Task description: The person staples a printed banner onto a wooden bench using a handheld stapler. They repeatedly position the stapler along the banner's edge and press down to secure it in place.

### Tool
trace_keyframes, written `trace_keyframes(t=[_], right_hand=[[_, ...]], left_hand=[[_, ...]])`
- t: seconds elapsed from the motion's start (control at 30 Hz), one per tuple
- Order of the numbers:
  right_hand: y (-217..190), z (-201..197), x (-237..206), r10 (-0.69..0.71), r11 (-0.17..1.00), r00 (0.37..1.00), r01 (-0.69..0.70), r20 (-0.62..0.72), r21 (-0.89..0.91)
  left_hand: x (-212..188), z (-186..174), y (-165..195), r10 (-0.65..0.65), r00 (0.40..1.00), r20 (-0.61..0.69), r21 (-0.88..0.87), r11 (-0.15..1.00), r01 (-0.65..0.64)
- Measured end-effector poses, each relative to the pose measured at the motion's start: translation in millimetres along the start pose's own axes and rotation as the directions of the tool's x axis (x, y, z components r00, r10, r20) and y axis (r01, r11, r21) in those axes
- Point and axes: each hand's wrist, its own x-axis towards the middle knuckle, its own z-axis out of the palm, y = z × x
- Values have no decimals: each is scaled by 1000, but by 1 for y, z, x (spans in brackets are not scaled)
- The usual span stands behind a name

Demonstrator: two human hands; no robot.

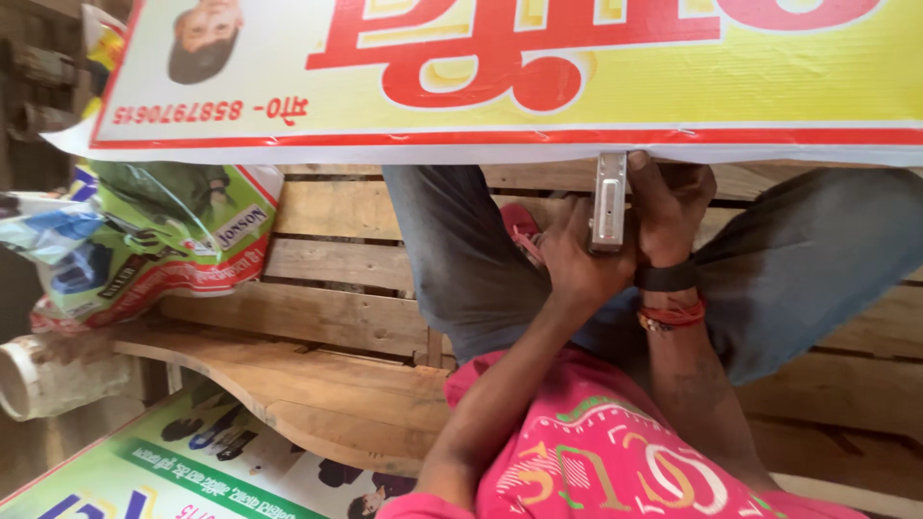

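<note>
banner (pixel 538 77): thin, floppy, lower edge before your knees | left hand (pixel 577 264) clamped on metal stapler (pixel 609 202), rigid, probably hefty | right hand (pixel 668 211) pinching banner edge; hold it there

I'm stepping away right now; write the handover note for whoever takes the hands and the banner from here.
Left hand: closed around the metal staple gun, whose nose is pressed against the lower white edge of the yellow-and-red banner.
Right hand: fingers curled on the same banner edge, right beside the gun, steadying it.
Banner lies across the knees, over a slatted wooden bench. A folded green banner sits on the bench to the left.
Done: cannot tell how much of the edge is already fastened.
Left: probably the rest of the edge, moving along it.
</note>
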Motion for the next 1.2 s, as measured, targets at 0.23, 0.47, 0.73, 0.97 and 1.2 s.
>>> trace_keyframes(t=[0.23, 0.47, 0.73, 0.97, 1.2], right_hand=[[2, -7, 2, -63, 996, 997, 66, 54, -58], [14, 1, -1, -132, 963, 991, 122, 24, 241], [2, 4, 13, -197, 937, 974, 220, -109, 272], [-24, -36, 30, -198, 931, 899, 297, -390, 211], [-23, -27, 25, -80, 891, 931, 226, -355, 393]], left_hand=[[4, 12, -14, -53, 999, -2, 15, 998, 53], [-22, -27, -45, -160, 971, 179, -180, 965, 192], [-28, -35, -80, -456, 822, 341, -561, 603, 568], [-29, -51, -86, -603, 682, 414, -394, 557, 731], [-43, -71, -86, -612, 658, 439, -347, 560, 752]])
